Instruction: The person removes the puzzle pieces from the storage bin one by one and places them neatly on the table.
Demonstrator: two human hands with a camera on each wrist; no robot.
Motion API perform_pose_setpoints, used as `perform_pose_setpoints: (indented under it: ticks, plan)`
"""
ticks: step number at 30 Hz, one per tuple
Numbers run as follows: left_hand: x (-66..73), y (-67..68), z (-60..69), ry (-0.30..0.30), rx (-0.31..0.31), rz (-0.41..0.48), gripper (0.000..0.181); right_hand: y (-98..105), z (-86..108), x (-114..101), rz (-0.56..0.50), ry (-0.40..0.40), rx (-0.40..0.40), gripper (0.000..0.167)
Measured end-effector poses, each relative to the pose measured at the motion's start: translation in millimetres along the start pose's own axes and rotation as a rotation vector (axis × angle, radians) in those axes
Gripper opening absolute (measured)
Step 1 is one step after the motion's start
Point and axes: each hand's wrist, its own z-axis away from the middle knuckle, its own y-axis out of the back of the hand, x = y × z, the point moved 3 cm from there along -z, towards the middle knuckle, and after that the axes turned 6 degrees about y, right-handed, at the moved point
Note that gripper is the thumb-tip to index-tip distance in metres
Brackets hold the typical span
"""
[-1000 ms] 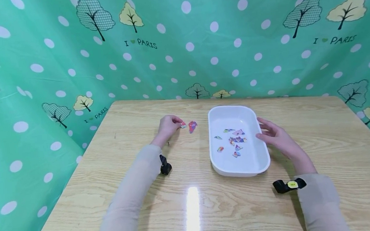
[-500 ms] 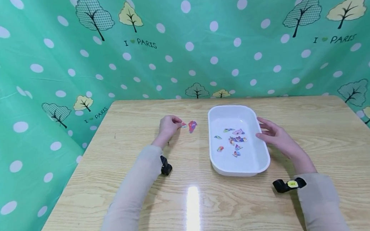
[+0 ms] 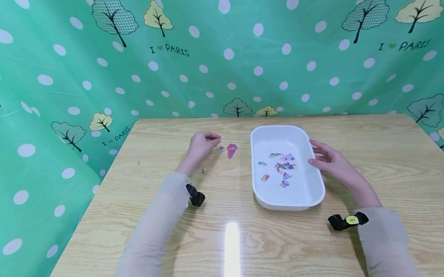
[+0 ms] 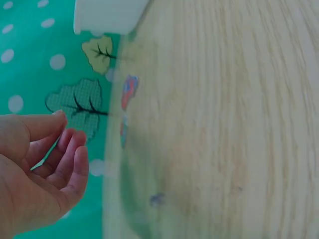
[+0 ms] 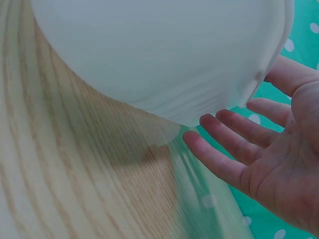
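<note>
My left hand [image 3: 203, 145] hovers just above the table, its fingers loosely curled. In the left wrist view I see nothing between thumb and fingers. Just right of it lies a small red-and-teal flat cut-out [image 3: 220, 149], and beside that a larger red-and-purple cut-out [image 3: 232, 150]. My right hand [image 3: 334, 165] holds the right side of a white plastic tub [image 3: 305, 192], thumb over the rim and fingers along the outer wall [image 5: 149, 64]. Several colourful flat cut-outs [image 3: 286, 166] lie scattered on the tub's floor.
A tiny dark bit [image 3: 203, 171] lies on the wooden table [image 3: 276, 246] near my left wrist. Each wrist wears a black camera [image 3: 196, 196]. A green dotted curtain [image 3: 207, 45] hangs behind the table and along its left side.
My left hand was touching the small red-and-teal cut-out; it has lifted off, up and slightly left, leaving the cut-out on the table. The right hand and the tub stay put.
</note>
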Motion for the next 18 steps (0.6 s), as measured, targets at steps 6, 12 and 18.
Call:
perform_pose_setpoints:
  ticks: [6, 12, 18]
  plan:
    - [28.5, -4.3, 11.7, -0.080, -0.089, -0.030, 0.022, 1, -0.3, -1, -0.007, 0.005, -0.003, 0.072]
    - [54.1, -17.3, 28.0, -0.183, -0.173, -0.095, 0.024, 1, -0.1, -1, -0.013, 0.000, -0.001, 0.073]
    - [78.4, -37.8, 46.0, -0.352, -0.226, -0.180, 0.021, 1, -0.8, 0, -0.015, -0.004, 0.002, 0.073]
